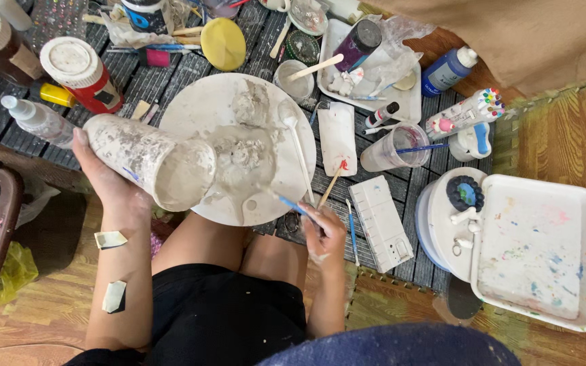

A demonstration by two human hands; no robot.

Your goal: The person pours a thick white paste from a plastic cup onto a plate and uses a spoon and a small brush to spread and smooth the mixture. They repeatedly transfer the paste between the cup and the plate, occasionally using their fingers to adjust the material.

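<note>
Gripping a thin brush (291,203) in closed fingers, the right hand (325,234) sits nearest the body, the blue handle angling up and left toward a pale clay lump (242,157) on the round board (198,108). The left hand (106,177) wraps around a plaster-smeared cup (147,159), tipped on its side, mouth facing right toward the lump, axis running left to right

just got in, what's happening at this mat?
A person sits at a cluttered craft mat. The left hand tips a plaster-smeared container, its open mouth turned toward a round white board. On the board lies a wet grey lump beside a white spoon. The right hand holds a blue-handled brush, its tip at the board's near edge.
</note>
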